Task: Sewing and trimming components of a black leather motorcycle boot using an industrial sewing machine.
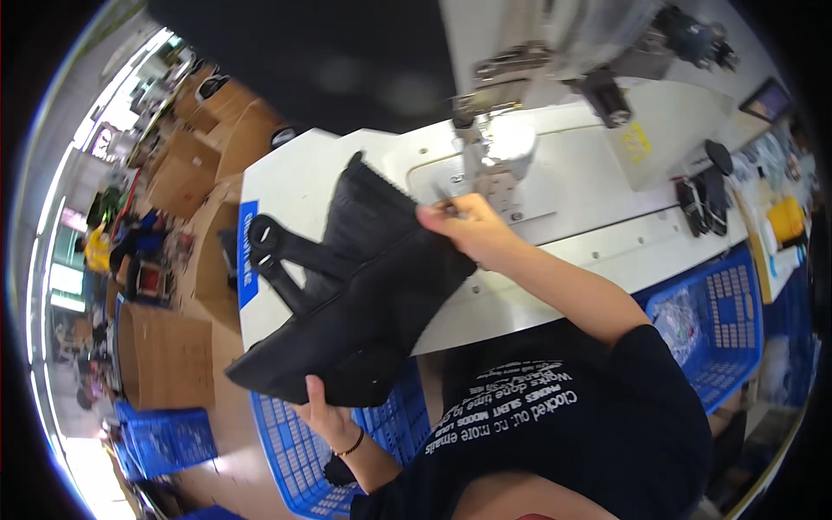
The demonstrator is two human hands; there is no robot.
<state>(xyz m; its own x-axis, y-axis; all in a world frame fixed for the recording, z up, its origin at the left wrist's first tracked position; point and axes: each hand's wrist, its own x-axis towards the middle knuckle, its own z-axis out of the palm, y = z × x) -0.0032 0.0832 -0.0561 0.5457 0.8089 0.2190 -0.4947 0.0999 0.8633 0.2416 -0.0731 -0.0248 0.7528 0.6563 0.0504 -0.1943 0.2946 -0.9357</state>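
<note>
A black sewn piece (364, 286), soft and leather-like, is spread between my two hands over the left end of the white sewing table. Two straps stick out of it, one ending in a round ring-like part, and its upper edge looks toothed. My right hand (472, 227) pinches its right corner, close to the sewing machine's needle area (498, 178). Down at the lower edge, my left hand (328, 418) grips the piece with the thumb in front; the other fingers are partly hidden behind it. A beaded bracelet is on the left wrist.
Below the table's left end stands a blue plastic basket (290, 451) with something black in it. Another blue basket (732, 325) on the right holds clear plastic. Black parts (706, 199) lie on the table's right. Cardboard boxes (165, 355) stand on the floor at left.
</note>
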